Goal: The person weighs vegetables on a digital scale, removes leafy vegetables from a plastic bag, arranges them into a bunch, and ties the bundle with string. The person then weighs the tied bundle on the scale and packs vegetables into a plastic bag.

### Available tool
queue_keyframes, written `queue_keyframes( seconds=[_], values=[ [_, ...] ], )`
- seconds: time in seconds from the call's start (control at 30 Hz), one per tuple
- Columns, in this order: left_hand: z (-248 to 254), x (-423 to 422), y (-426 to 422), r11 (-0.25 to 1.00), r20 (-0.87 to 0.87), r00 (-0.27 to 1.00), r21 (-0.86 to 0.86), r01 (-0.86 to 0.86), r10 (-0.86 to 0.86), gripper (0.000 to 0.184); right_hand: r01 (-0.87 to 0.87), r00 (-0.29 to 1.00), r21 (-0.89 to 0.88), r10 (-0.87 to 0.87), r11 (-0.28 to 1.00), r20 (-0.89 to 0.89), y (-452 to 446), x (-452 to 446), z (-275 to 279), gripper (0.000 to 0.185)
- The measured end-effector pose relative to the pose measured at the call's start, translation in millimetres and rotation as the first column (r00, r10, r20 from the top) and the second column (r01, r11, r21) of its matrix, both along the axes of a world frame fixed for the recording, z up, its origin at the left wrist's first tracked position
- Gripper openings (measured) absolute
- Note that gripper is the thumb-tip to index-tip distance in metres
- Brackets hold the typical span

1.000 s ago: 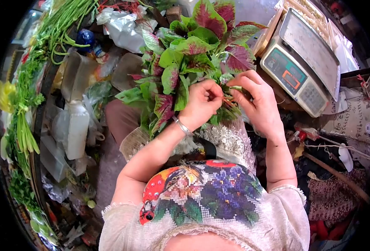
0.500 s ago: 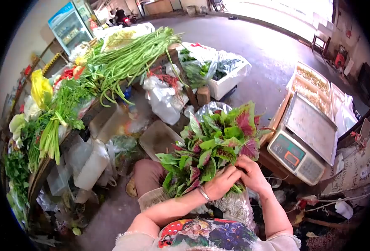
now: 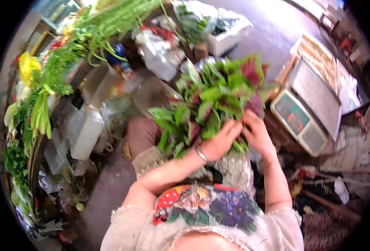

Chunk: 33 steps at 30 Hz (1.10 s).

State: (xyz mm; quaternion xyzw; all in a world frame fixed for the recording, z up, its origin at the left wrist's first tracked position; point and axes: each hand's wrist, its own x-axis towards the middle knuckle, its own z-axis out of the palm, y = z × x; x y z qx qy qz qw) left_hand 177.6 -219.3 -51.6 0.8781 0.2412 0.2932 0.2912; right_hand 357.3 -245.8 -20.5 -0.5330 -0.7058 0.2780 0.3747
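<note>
A big bunch of amaranth greens (image 3: 208, 104), with green and purple-red leaves, sits over my lap. My left hand (image 3: 223, 141), a bracelet on its wrist, is closed round the near side of the bunch at the stems. Close beside it, my right hand (image 3: 255, 130) has its fingers bent and closed at the right edge of the same greens. The fingertips of both hands nearly meet, and what lies between them is partly hidden. The stems poke out below the hands.
Left, a stall holds long beans (image 3: 122, 21), celery (image 3: 41, 113) and other greens. A digital scale (image 3: 300, 121) with a metal pan stands right, beside a sprout crate (image 3: 319, 50). Ahead are a white foam box (image 3: 227, 39) and plastic bags (image 3: 158, 58).
My view has tilted downward, so the surroundings appear higher and more of my shirt shows. Both hands stay on the amaranth greens, with little visible change in their hold.
</note>
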Motion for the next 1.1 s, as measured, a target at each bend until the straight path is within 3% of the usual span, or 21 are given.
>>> queue_keyframes(
  seconds=[0.03,0.13,0.33,0.4,0.5,0.6,0.67,0.7,0.73,0.8,0.9,0.93,1.03,1.1],
  values=[
    [1.9,-0.5,1.0,1.000,-0.053,0.999,0.017,-0.009,0.010,0.031,-0.005,1.000,0.028,0.005,1.000,0.008,-1.3,0.3,-2.8,0.014],
    [13.0,-1.1,-0.4,0.989,0.035,0.997,0.127,-0.069,0.065,0.045,-0.016,1.000,0.068,0.017,0.998,-0.011,-1.1,-1.6,-5.0,0.015],
    [17.5,-4.0,-7.5,0.972,0.004,0.990,0.190,-0.138,0.139,0.041,0.027,0.999,0.046,-0.025,0.999,-0.032,-2.7,-5.7,-5.2,0.015],
    [15.6,-4.9,-12.1,0.973,-0.020,0.987,0.171,-0.154,0.160,0.036,0.052,0.998,0.047,-0.051,0.998,-0.023,-1.6,-5.7,-6.3,0.014],
    [12.8,-9.3,-27.2,0.989,-0.212,0.966,0.043,-0.145,0.151,0.029,0.045,0.999,0.049,-0.044,0.998,-0.007,-7.1,-7.0,-16.4,0.014],
    [-9.3,-8.5,-19.2,0.992,0.015,0.994,-0.068,-0.105,0.106,0.029,0.072,0.997,0.045,-0.071,0.996,-0.028,-1.6,-7.7,-12.7,0.015],
    [-2.0,-12.2,-21.2,0.995,0.046,0.996,-0.072,-0.075,0.079,0.030,0.077,0.997,0.024,-0.077,0.997,-0.022,-0.8,-6.3,-12.5,0.016],
    [5.6,-11.9,-24.8,0.982,0.091,0.991,-0.167,-0.084,0.100,0.034,0.130,0.988,0.048,-0.125,0.990,-0.094,-1.8,-9.2,-12.3,0.018],
    [12.1,-11.9,-32.4,0.976,0.004,0.981,-0.102,-0.193,0.195,0.037,0.181,0.971,0.073,-0.167,0.981,-0.170,-3.4,-13.4,-11.0,0.019],
    [6.3,-16.7,-31.4,0.981,0.067,0.981,-0.071,-0.180,0.184,0.039,0.149,0.989,0.184,-0.142,0.972,-0.051,-7.9,-17.9,-6.8,0.031],
    [8.6,-20.5,-33.4,0.971,0.160,0.973,-0.201,-0.133,0.167,0.037,0.122,0.988,0.058,-0.127,0.991,0.088,-15.9,-17.8,-2.8,0.057],
    [11.0,-23.5,-32.1,0.965,0.172,0.975,-0.245,-0.097,0.141,0.036,0.116,0.991,-0.085,-0.109,0.990,0.080,-19.1,-19.1,5.0,0.068],
    [18.1,-31.3,-28.4,0.971,0.123,0.988,-0.227,-0.068,0.098,0.038,0.054,0.947,-0.111,-0.015,0.992,0.321,-22.6,-23.8,16.7,0.090],
    [33.6,-37.7,-27.0,0.961,0.084,0.994,-0.272,-0.048,0.073,0.039,0.072,0.915,-0.053,-0.045,0.996,0.402,-21.5,-35.4,18.6,0.088]
  ],
)
